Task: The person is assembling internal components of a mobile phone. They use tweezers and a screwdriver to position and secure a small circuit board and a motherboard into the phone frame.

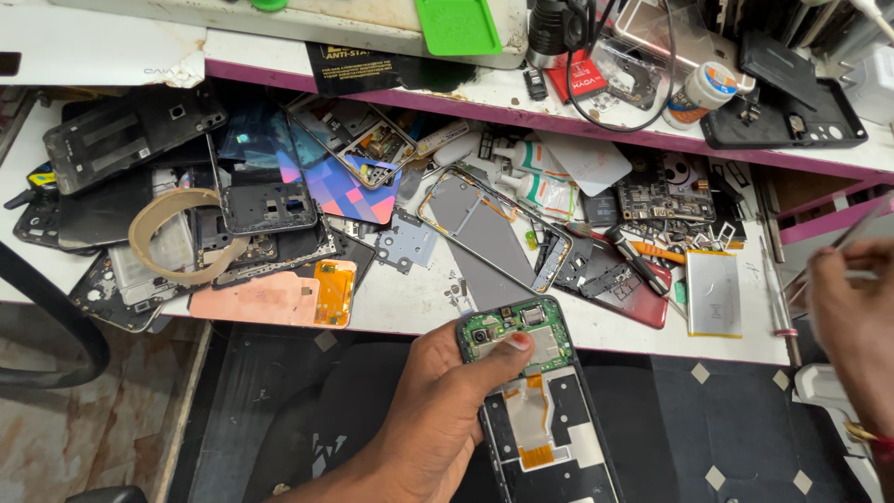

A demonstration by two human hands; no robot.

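The left hand (pixel 438 410) grips an opened phone (pixel 545 410) below the front edge of the bench (pixel 410 303), over the dark floor. The fingers wrap around its left side and the thumb presses on the green board at the top. The back is off, so the board, the camera and an orange flex cable are bare. The right hand (pixel 852 307) is at the right edge of the view, well apart from the phone. It seems closed on a thin tool (pixel 861 224), but blur hides how the fingers sit.

I judge this to be inspection or strip-down of the phone's inside, with the phone steadied and the tool not yet at it. Any work on the board calls for a firm left grip and a fine tool tip, placed clear of the flex.

- A black bag (pixel 372 65) with yellow print hangs over the shelf edge.
- A green slab (pixel 458 25) lies above the bag, to its right.
- A red packet (pixel 582 74) sits by a black cable.
- A small white jar (pixel 703 93) has an orange-banded label.
- White tubes (pixel 531 172) with green and orange labels lie on the bench.
- A flat silver battery (pixel 714 293) with a yellow edge lies at the right.
- A tape roll (pixel 177 237) rests on phone parts at the left
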